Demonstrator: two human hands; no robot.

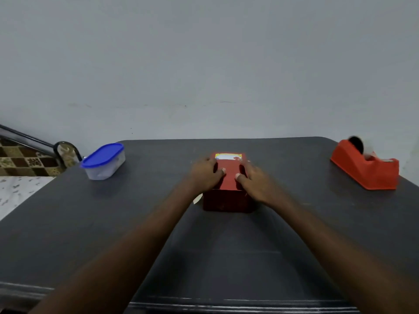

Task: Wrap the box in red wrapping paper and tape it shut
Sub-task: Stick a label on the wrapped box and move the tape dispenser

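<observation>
A box covered in red wrapping paper (229,184) stands in the middle of the dark grey table (136,223). A strip of the box's printed face (227,156) shows bare at its far top edge. My left hand (205,174) grips the box's left side, thumb lying on top. My right hand (255,180) grips the right side in the same way. A small pale scrap (196,200) peeks out at the box's lower left corner. A red tape dispenser (367,167) sits at the far right of the table.
A clear plastic container with a blue lid (103,160) rests at the table's far left. Beyond the left edge are a metal rail (34,141) and patterned fabric. A plain wall rises behind the table.
</observation>
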